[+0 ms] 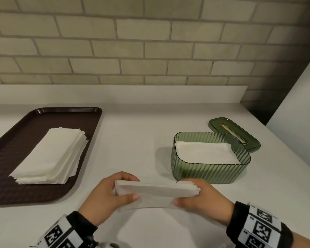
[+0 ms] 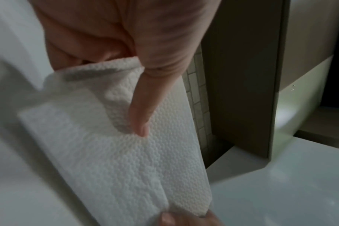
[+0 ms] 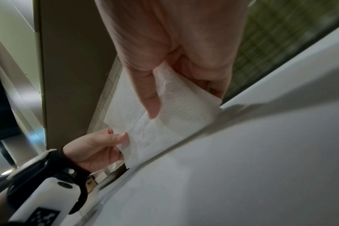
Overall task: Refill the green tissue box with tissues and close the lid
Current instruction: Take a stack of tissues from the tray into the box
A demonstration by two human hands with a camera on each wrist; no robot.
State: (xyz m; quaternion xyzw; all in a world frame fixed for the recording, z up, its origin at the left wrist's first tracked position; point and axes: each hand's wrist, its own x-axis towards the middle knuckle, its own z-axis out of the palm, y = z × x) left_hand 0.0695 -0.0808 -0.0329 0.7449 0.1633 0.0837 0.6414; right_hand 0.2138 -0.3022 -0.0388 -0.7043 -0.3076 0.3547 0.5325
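Note:
Both hands hold a stack of white tissues (image 1: 156,191) on edge above the white counter, near its front. My left hand (image 1: 113,192) grips the stack's left end, thumb in front and fingers behind. At the other end my right hand (image 1: 190,194) pinches it the same way. The embossed tissue stack (image 2: 110,152) fills the left wrist view under my thumb; in the right wrist view the same stack (image 3: 164,122) shows between both hands. The ribbed green tissue box (image 1: 209,169) stands open just behind my right hand, with white tissues (image 1: 204,153) inside. Its green slotted lid (image 1: 238,133) lies behind the box.
A dark brown tray (image 1: 13,185) at the left carries a further pile of white tissues (image 1: 52,156). A tiled wall rises behind the counter (image 1: 132,140), and a pale panel (image 1: 297,97) stands at the far right.

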